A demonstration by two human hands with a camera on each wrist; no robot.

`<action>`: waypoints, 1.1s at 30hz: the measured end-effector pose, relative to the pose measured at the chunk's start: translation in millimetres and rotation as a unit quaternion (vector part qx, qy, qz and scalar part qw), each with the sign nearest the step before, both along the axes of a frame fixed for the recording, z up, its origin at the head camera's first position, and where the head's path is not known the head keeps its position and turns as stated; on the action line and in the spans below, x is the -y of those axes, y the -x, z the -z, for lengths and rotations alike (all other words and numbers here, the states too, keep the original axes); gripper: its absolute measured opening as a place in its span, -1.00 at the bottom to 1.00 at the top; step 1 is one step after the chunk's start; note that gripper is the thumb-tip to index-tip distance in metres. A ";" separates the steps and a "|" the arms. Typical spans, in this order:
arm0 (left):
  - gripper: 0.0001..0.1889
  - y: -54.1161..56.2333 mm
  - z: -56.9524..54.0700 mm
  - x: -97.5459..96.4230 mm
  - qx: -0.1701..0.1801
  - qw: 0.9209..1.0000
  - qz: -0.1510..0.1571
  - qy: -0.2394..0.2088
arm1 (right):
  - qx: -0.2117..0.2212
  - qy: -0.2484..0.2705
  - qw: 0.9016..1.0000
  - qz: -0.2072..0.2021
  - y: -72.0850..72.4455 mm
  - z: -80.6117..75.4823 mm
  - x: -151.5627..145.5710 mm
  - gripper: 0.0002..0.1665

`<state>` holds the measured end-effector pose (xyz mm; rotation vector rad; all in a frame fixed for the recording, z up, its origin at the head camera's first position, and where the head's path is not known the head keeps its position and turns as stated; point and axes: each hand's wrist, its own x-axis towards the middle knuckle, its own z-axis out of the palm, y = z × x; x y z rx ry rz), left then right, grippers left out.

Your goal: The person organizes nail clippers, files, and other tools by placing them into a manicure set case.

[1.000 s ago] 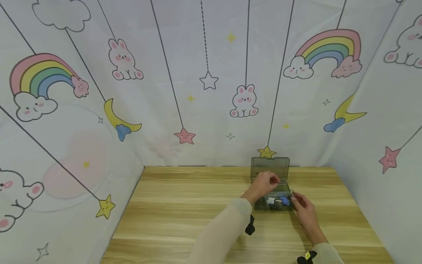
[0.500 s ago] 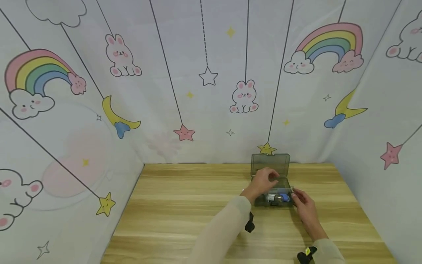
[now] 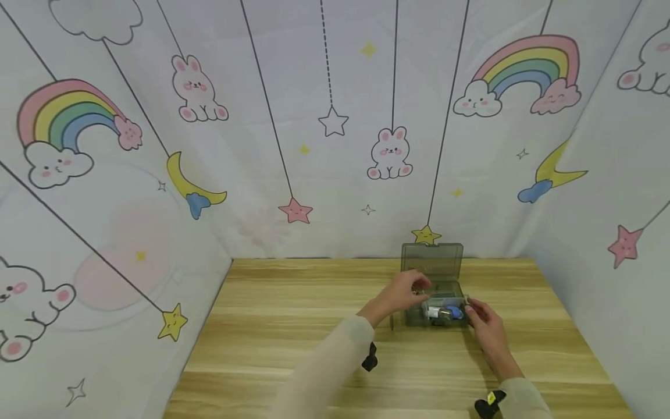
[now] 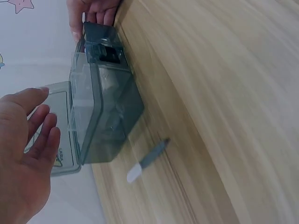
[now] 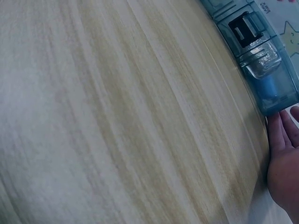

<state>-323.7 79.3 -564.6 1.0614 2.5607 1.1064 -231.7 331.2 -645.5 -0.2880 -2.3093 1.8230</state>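
A see-through grey-green plastic box (image 3: 416,319) stands at the back right of the table with its lid (image 3: 445,260) raised. Inside lie a white-labelled item (image 3: 434,312) and a blue item (image 3: 456,313). My left hand (image 3: 402,290) hovers over the box's left end; in the left wrist view its fingers (image 4: 48,135) curve loosely around nothing. At the other end my right hand (image 3: 488,326) holds the box's side, fingertips against the wall. Close beside the box lies a slim pen-like thing (image 4: 152,156), grey with a white end.
The wood-grain table (image 3: 282,326) ends at a white printed cloth backdrop (image 3: 340,174), which rises right behind the box. Cloth walls also flank the left and right sides. A black latch (image 5: 245,29) sits on the box's front.
My left hand has drawn left from above the middle of the box toward its left end. The slim thing beside the box now shows below it. My right hand stays at the box's right end.
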 end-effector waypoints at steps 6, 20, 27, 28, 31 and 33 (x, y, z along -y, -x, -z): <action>-0.67 -3.9 11.6 31.3 0.007 0.999 -0.015 -0.028 | -0.006 0.002 1.000 0.002 -1.2 3.9 2.1 -0.39; -0.63 -13.4 38.8 68.4 -0.015 0.993 -0.115 0.022 | 0.007 0.001 1.000 -0.003 -1.5 -7.8 1.4 -0.36; -0.58 -20.2 53.9 64.8 0.006 0.989 -0.141 0.049 | 0.019 -0.003 1.000 0.000 -1.0 -6.3 -2.0 -0.34; -0.57 -20.4 56.8 63.8 0.009 0.988 -0.146 0.051 | 0.021 -0.001 1.000 0.001 -0.8 -5.9 -2.0 -0.35; -0.57 -21.2 63.5 61.0 0.011 0.985 -0.162 0.056 | 0.026 0.000 1.000 0.003 -0.5 -4.2 -1.4 -0.34; -0.56 -22.5 66.1 59.1 0.011 0.983 -0.175 0.054 | 0.025 0.004 1.000 0.003 -0.4 -3.4 -0.8 -0.34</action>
